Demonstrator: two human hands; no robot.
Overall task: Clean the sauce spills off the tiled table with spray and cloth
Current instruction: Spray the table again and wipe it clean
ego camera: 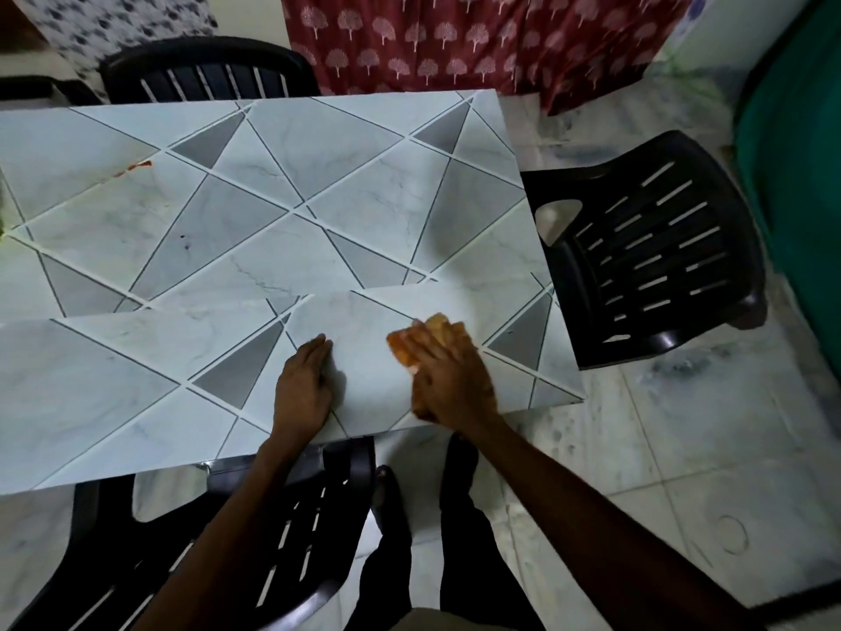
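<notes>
Head view: the tiled worktop [255,198] is the reference for all positions.

At the worktop's far-left area lies a red sauce smear [133,168], thin and streaked. A few dark specks [183,241] sit nearer the worktop's centre-left.

Beyond the worktop's far edge stands a black slatted chair [207,75]. A second black chair [236,548] stands under the worktop's near edge, partly behind the person's left forearm.

The left grip [302,387] rests palm-down on the worktop, just inside its near edge. Its fingers are straight and together; it is released and grasps nothing.

The right grip [450,380] lies to the right of the left grip, close to the worktop's near-right corner. Its fingers are extended and press flat on an orange cloth [409,346], which touches the worktop surface. The cloth shows past the fingertips and along the hand's left side. This grip is motion-blurred; no finger appears curled round the cloth.

Off the worktop's right edge stands a third black chair [660,252], on the pale tiled floor [682,425]. A red patterned curtain [455,38] hangs beyond the worktop's far-right corner.
</notes>
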